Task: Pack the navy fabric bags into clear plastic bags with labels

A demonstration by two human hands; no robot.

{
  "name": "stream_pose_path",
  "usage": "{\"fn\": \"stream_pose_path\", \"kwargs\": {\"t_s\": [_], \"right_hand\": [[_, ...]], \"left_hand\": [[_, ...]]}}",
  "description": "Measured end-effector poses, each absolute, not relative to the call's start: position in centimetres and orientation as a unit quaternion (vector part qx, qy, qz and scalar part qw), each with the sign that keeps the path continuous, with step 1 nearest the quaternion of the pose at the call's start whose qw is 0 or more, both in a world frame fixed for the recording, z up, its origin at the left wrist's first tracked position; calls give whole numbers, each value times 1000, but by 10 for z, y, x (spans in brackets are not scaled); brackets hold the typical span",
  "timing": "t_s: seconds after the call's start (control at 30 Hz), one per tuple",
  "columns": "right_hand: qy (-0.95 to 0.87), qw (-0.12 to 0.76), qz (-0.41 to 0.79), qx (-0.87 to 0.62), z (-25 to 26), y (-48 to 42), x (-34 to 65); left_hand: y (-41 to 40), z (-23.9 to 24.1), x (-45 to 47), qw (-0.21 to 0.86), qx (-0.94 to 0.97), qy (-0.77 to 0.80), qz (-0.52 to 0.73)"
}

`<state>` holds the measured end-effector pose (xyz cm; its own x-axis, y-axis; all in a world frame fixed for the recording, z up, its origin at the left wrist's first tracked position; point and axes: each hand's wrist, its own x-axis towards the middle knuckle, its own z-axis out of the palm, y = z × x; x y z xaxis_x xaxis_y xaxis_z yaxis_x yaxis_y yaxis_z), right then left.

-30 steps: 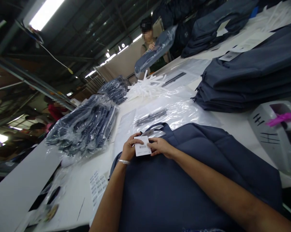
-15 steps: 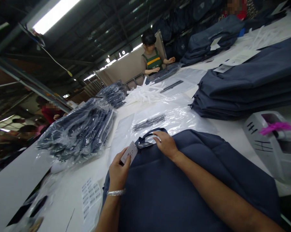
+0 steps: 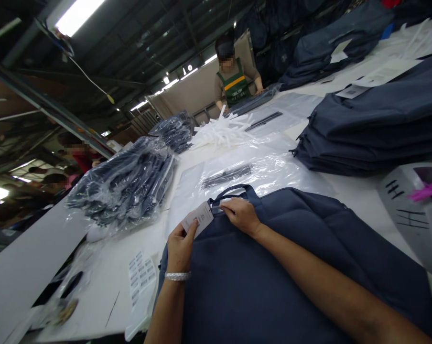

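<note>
A dark blue bag [image 3: 237, 277] lies flat on the table before me, its carry handle [image 3: 251, 193] standing up in a loop at the top edge. Between the thumb and fingers of my left hand [image 3: 180, 246] is a white printed hang tag [image 3: 202, 216], held beside the handle's left end. My right hand [image 3: 241, 216] is closed in a pinch at the base of the handle, just right of the tag. A thin piece runs from the tag toward its fingertips, too small to make out clearly.
Plastic-wrapped bags [image 3: 126, 184] are heaped on the left; a sheet of barcode stickers [image 3: 141, 277] lies nearer. Ahead are clear plastic bags [image 3: 273, 165] and white strips [image 3: 223, 131]. On the right are stacked blue bags [image 3: 373, 124] and a grey holder [image 3: 405, 215]. A co-worker [image 3: 235, 83] stands beyond.
My left hand has lifted and turned the tag, so its printed face shows more. My right fingers have drawn together and come down closer to the tag. The handle loop now shows more fully.
</note>
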<state>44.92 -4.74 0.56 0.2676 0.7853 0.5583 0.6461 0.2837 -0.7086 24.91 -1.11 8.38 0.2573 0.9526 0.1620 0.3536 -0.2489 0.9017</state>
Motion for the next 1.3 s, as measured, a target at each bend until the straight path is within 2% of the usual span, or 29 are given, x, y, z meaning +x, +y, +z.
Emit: {"fn": "stream_pose_path", "kwargs": {"t_s": [0.1, 0.27, 0.43, 0.53, 0.83, 0.93, 1.0, 1.1, 1.17, 1.3], "right_hand": [[-587, 528, 54, -611, 15, -56, 448], [-694, 476, 19, -540, 22, -63, 449], [-708, 511, -9, -487, 25, -66, 448], [-702, 550, 15, -452, 25, -70, 442], [-690, 618, 157, -341, 22, -77, 410], [-633, 665, 201, -341, 25, -76, 404], [-612, 665, 212, -372, 28, -72, 411], [-592, 639, 138, -472, 24, -61, 442], [-571, 587, 76, -569, 15, -51, 466], [-562, 377, 38, -735, -7, -38, 491]], "left_hand": [[-12, 86, 251, 301, 721, 474, 405], [-18, 88, 253, 203, 750, 493, 392], [-26, 88, 261, 121, 791, 477, 364], [-28, 87, 269, 160, 798, 469, 343], [-31, 74, 273, 396, 727, 435, 354], [-27, 64, 269, 432, 718, 432, 334], [-22, 59, 265, 419, 729, 436, 320], [-19, 57, 254, 329, 756, 467, 321], [-22, 61, 247, 256, 777, 478, 320], [-37, 73, 238, 179, 821, 449, 302]]}}
